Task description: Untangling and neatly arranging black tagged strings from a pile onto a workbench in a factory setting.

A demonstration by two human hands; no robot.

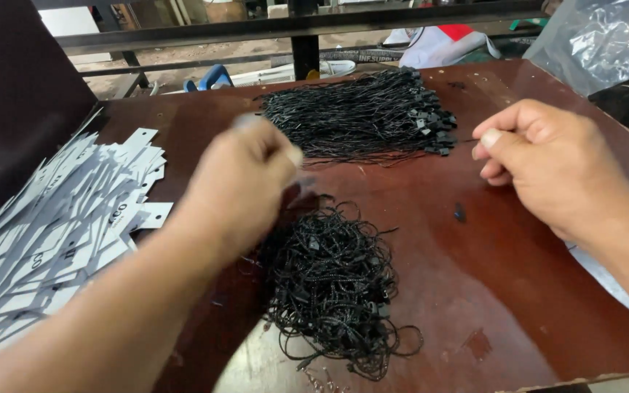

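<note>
My left hand [238, 182] is blurred with motion over the brown table [475, 291], its fingers bunched just above a tangled heap of black strings [336, 284]; whether it holds a string I cannot tell. My right hand [547, 160] hovers at the right with fingers curled loosely, thumb and forefinger close together, nothing visible in it. A neat bundle of black strings with small plastic ends [362, 113] lies at the far side between the hands. A spread pile of white paper tags [60, 225] lies at the left, under my left forearm.
A small black piece [459, 212] lies alone on the table near my right hand. A dark panel [16, 94] stands at the far left. A clear plastic bag [606, 36] sits at the back right, and a metal frame [303, 29] runs behind the table.
</note>
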